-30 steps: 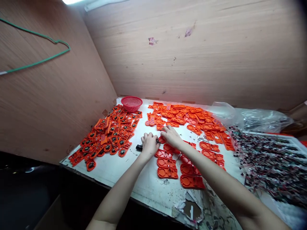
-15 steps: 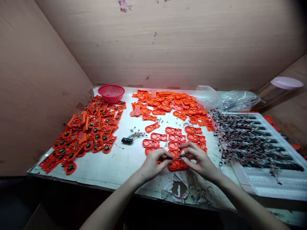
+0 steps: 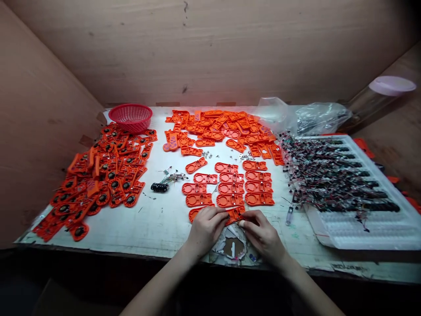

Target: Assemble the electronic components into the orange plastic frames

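Both hands meet over an orange plastic casing half (image 3: 235,213) near the table's front edge. My left hand (image 3: 206,228) is closed, its thumb and fingers pinching the casing's left part, which they partly hide. On the right end, the fingertips of my right hand (image 3: 263,234) are also closed on the casing. Whether a small part is between the fingertips is too small to tell. Just beyond lie rows of similar casing halves (image 3: 230,188), open side up. One more casing (image 3: 194,214) is partly covered by my left hand.
Finished-looking orange pieces with black discs (image 3: 115,184) are heaped left, below a red basket (image 3: 130,117). More casings (image 3: 217,127) are piled behind loose screws (image 3: 245,157). A black cylinder bundle with wires (image 3: 160,188), a screwdriver (image 3: 289,216) and a white tray (image 3: 378,239) of wired parts flank the rows.
Both hands have come lower and nearer the front edge, now on the front casing, which is tilted out of its row. The rows behind are uncovered. The camera view has shifted.
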`<state>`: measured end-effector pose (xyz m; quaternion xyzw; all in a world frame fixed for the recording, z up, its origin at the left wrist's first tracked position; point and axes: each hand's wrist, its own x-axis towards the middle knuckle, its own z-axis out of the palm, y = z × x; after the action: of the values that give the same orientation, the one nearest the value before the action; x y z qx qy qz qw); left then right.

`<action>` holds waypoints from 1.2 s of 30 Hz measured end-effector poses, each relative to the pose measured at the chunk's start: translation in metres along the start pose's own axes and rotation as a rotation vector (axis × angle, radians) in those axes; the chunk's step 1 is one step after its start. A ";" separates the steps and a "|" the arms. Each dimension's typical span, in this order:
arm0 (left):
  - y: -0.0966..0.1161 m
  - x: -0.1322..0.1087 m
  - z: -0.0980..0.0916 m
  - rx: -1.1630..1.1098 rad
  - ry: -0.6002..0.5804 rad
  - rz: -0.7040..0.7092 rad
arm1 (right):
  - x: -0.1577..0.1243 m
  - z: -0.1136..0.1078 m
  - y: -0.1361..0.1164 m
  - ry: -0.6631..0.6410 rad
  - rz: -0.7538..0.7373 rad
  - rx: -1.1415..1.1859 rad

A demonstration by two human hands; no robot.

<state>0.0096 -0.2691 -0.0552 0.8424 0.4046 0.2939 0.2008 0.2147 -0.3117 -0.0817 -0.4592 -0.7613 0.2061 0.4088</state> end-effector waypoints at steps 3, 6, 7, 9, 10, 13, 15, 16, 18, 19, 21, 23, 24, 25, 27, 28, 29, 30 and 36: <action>0.003 -0.001 0.000 0.064 -0.023 0.040 | 0.000 -0.002 0.001 0.001 0.028 0.030; 0.006 -0.003 0.002 0.124 0.014 0.064 | 0.001 -0.002 0.001 0.012 0.079 0.053; 0.007 -0.004 0.003 0.140 0.031 0.070 | 0.002 -0.002 0.000 0.017 0.090 0.059; 0.009 -0.005 0.005 0.167 0.048 0.080 | 0.003 -0.002 0.000 0.030 0.102 0.069; 0.009 -0.005 0.005 0.178 0.044 0.080 | 0.003 -0.002 -0.001 0.039 0.106 0.075; 0.012 -0.003 0.004 0.209 0.006 0.060 | 0.004 -0.003 -0.001 0.064 0.125 0.082; 0.014 -0.002 0.003 0.231 -0.022 0.049 | 0.005 -0.004 -0.001 0.075 0.128 0.087; 0.014 -0.002 0.002 0.240 -0.030 0.047 | 0.006 -0.004 -0.001 0.078 0.124 0.094; 0.015 -0.001 0.002 0.251 -0.041 0.048 | 0.007 -0.006 -0.001 0.085 0.118 0.116; 0.016 -0.001 0.002 0.253 -0.044 0.048 | 0.007 -0.006 -0.001 0.087 0.119 0.130; 0.016 -0.001 0.003 0.241 -0.046 0.050 | 0.007 -0.008 -0.001 0.086 0.122 0.156; 0.017 0.000 0.003 0.218 -0.046 0.060 | 0.008 -0.009 -0.001 0.086 0.118 0.172; 0.017 0.001 0.004 0.206 -0.046 0.062 | 0.008 -0.009 -0.001 0.083 0.114 0.177; 0.018 0.001 0.004 0.196 -0.048 0.058 | 0.008 -0.010 -0.001 0.080 0.109 0.181; 0.019 0.002 0.004 0.185 -0.060 0.043 | 0.008 -0.011 -0.001 0.073 0.100 0.192; 0.019 0.003 0.004 0.181 -0.067 0.038 | 0.009 -0.011 -0.001 0.071 0.097 0.197; 0.020 0.003 0.004 0.183 -0.074 0.035 | 0.009 -0.011 -0.001 0.070 0.095 0.199; 0.020 0.002 0.005 0.191 -0.079 0.038 | 0.010 -0.011 -0.001 0.071 0.090 0.197; 0.023 -0.010 0.013 0.407 -0.041 0.116 | 0.009 -0.013 -0.002 0.075 0.117 0.223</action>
<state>0.0263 -0.2917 -0.0555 0.8932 0.4023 0.1999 0.0176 0.2220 -0.3055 -0.0693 -0.4618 -0.6899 0.2956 0.4726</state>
